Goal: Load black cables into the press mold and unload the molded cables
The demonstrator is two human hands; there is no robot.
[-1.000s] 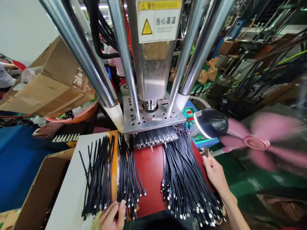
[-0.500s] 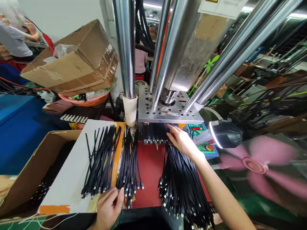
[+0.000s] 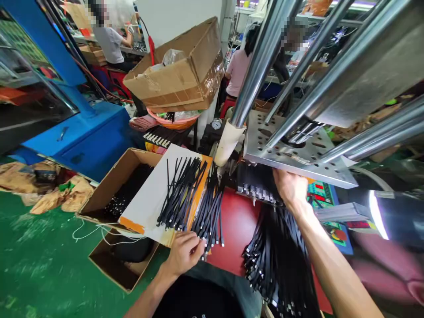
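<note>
My left hand (image 3: 186, 251) is closed, its fingers curled at the lower ends of a bunch of black cables (image 3: 208, 216); whatever it may hold is hidden. A second bunch of black cables (image 3: 182, 190) lies fanned on a white board (image 3: 145, 201) beside it. My right hand (image 3: 293, 187) reaches under the metal plate (image 3: 298, 165) of a press, at the right end of a dark fixture (image 3: 256, 192) with a row of metal clips. Its fingers are hidden there. Below the right forearm, a thick bundle of black cables (image 3: 278, 260) with silver connectors hangs over the red surface (image 3: 235, 225).
A cardboard box (image 3: 109, 190) of black parts stands left of the board, with a smaller box (image 3: 129, 265) below. Steel columns (image 3: 261, 66) rise at the press. A lamp (image 3: 377, 214), control panel (image 3: 323, 194) and pink fan (image 3: 387, 265) are at right. Two people sit behind.
The view has swung left, bringing the blue machine and floor into sight. My right hand has gone farther under the plate, its fingers now hidden. My left hand stays curled by the cable ends.
</note>
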